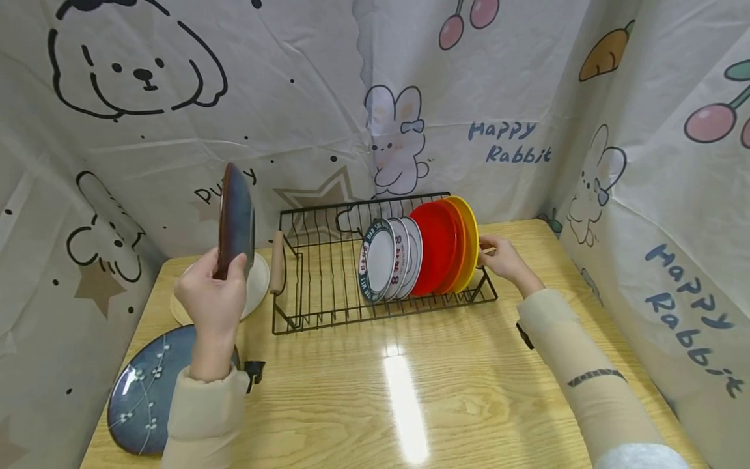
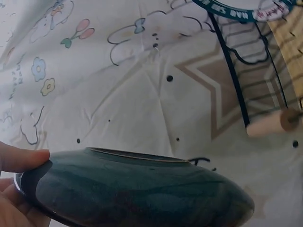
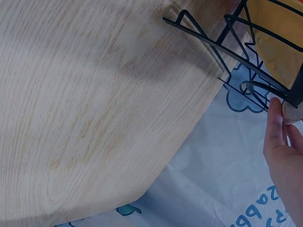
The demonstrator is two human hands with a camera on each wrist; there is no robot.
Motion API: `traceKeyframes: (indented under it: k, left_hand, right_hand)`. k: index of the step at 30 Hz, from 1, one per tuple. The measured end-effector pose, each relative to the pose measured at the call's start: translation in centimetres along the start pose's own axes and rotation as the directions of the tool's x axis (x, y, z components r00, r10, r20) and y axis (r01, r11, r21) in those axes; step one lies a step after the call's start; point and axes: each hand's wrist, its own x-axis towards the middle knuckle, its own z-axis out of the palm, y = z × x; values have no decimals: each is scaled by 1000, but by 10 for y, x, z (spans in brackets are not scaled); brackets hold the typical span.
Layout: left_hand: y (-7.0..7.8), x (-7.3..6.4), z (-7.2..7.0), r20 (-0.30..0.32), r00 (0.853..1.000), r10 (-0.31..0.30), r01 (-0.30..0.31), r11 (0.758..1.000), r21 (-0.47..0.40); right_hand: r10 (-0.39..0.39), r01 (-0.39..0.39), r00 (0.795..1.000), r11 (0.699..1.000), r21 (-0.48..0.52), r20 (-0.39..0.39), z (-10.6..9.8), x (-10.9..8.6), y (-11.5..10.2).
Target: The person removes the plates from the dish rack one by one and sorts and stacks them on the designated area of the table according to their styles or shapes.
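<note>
My left hand (image 1: 212, 290) pinches a dark blue glazed plate (image 1: 237, 215) by its lower edge and holds it upright in the air, left of the rack. In the left wrist view, the plate's underside (image 2: 142, 189) with its foot ring faces the camera, the thumb lying on that side. My right hand (image 1: 504, 258) grips the wooden handle (image 3: 292, 113) at the right end of a black wire dish rack (image 1: 328, 322). Standing in the rack are a green-rimmed white plate (image 1: 379, 260), further white plates, a red plate (image 1: 433, 247), an orange one and a yellow plate (image 1: 471, 241).
A blue plate with white flower sprigs (image 1: 146, 391) lies at the table's left front. Behind the left hand is a pale plate (image 1: 258, 286), partly hidden. The rack's left wooden handle (image 1: 277, 264) stands beside it. Printed cloth (image 1: 316, 98) walls in the table (image 1: 469, 391).
</note>
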Motion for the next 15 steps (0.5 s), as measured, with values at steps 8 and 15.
traceKeyframes:
  k: [8, 15]
  left_hand:
    - [-21, -14, -16, 30, 991, 132, -135, 973, 186]
    - [-56, -30, -32, 86, 973, 216, -233, 904, 358]
  right_hand:
    - [0, 0, 1000, 1000, 4, -8, 0, 0, 1]
    - [7, -7, 1000, 1000, 8, -2, 1, -1, 1]
